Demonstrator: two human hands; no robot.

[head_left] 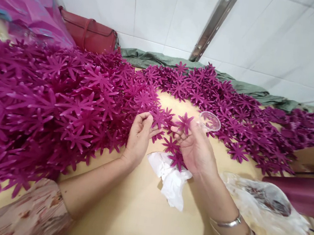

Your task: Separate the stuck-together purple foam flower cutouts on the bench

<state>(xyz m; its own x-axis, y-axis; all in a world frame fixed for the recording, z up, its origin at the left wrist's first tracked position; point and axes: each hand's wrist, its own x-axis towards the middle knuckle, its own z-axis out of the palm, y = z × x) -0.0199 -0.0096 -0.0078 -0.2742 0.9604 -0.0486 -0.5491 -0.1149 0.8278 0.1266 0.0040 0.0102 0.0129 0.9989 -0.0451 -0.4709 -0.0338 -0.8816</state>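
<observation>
Handbag (90,33) near a white tiled wall (155,10)

The red handbag sits at the back left, beside pink plastic wrapping (44,8). Green cloth (152,58) runs along the foot of the wall, below a slanting metal bracket (215,25). A crumpled white tissue (175,190) lies on the pale table (122,212). At the right lies a clear plastic bag (269,226), something dark showing through it.

Flowers (78,104), L side thru ctr & R: magenta-purple, paler pink tips. Wrap (42,0), upper L: hot pink w/ bluish patches. Purse (98,36), upper L: solid red. Tiles (155,10), top: white, thin grey lines. Cloth (141,57), upper ctr: grey-green. Table (139,214), lower ctr: plain pale tan. Tissue (175,190), ctr: white. Sleeve (27,212), lower L: dusty pink, darker reddish-brn blotches/streaks. Bangles (230,222), lower R: silver.
</observation>
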